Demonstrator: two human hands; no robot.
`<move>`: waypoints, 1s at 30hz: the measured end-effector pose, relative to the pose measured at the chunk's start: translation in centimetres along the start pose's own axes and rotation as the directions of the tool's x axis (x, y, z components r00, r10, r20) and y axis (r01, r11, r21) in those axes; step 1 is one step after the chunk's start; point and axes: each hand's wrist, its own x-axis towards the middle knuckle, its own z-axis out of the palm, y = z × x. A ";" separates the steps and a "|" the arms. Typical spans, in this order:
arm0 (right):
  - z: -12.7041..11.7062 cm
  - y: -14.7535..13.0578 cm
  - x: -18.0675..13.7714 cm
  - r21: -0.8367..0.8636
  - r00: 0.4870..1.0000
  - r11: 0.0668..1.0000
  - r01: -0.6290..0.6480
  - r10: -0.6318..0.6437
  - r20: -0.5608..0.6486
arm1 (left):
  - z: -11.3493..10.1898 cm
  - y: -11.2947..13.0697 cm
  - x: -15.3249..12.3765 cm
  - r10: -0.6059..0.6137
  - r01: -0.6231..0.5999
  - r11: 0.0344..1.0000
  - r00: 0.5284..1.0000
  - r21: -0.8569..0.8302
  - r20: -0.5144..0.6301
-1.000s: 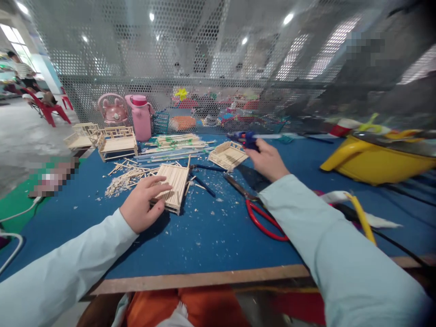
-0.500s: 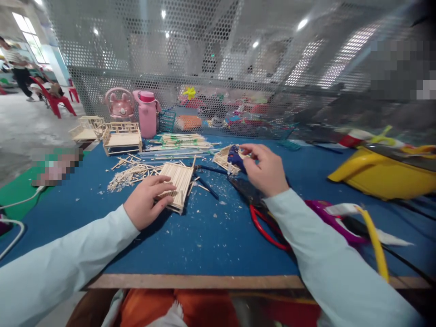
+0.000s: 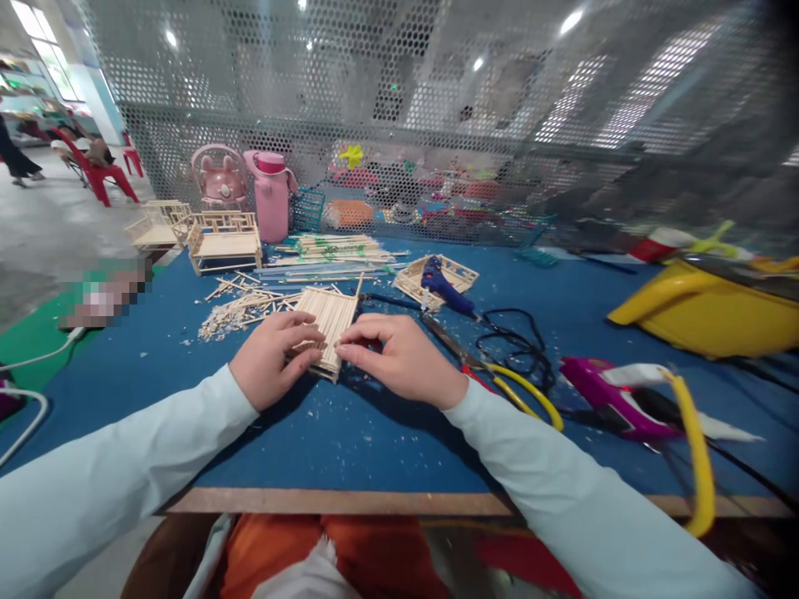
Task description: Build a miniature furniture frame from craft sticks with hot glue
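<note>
wooden stick panel (image 3: 332,318) on blue tabletop (image 3: 387,453); left hand (image 3: 270,362) rests on it, fingers loosely spread; right hand (image 3: 405,358) at its edge, fingers narrow, cannot tell if gripping.

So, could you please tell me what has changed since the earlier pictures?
The right hand has let go of the blue glue gun, which now lies on the small stick frame, and has moved left and toward the person, to the slatted stick piece. The left hand stays at that piece.
</note>
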 end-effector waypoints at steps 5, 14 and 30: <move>-0.1 0.1 -0.1 -0.050 0.997 0.996 0.068 -0.070 -0.021 | 0.0 0.0 0.0 -0.001 0.001 1.000 1.000 0.001 0.007; -0.2 0.5 -0.4 -0.223 0.985 0.959 0.173 -0.172 0.023 | 0.0 0.0 0.0 0.001 -0.001 1.000 1.000 0.002 0.003; 0.6 0.2 -0.6 -0.260 0.983 0.952 0.163 -0.178 -0.035 | -0.1 0.0 0.1 -0.005 0.005 1.000 1.000 0.009 0.018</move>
